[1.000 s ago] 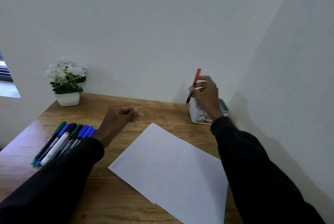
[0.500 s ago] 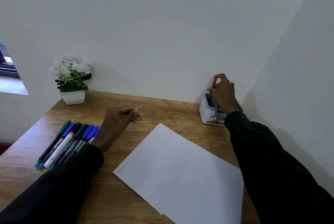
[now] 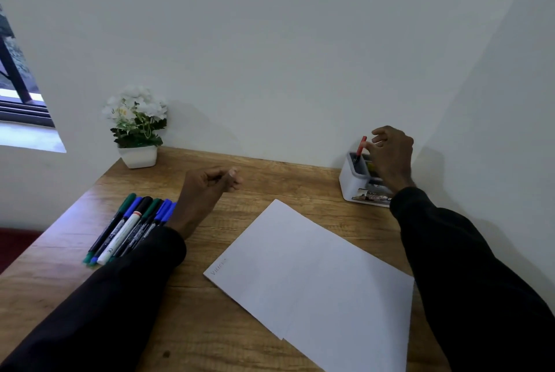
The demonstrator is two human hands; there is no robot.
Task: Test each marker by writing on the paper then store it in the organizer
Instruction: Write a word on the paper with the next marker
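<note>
White paper [image 3: 315, 281] lies askew on the wooden desk [image 3: 195, 326], nearest the viewer, with one faint written word at its left corner. Beyond it the left hand [image 3: 210, 188] rests on the desk. Its fingers are loosely curled, the thumb lies against them, and it holds nothing. The untested markers [image 3: 132, 227], green, blue and black, lie side by side just to its left. At the far right stands the white organizer [image 3: 350, 185].

Change: the red marker [image 3: 360, 148], held above the organizer a second ago, now stands tilted in the compartment at its left end. Its red end is uppermost and its dark barrel is sunk below the rim. The right hand [image 3: 390, 155] has loosened, fingers parted just beside the red end; whether one touches it cannot be told.

Judgement: one marker is stored and the row on the desk awaits testing.
</note>
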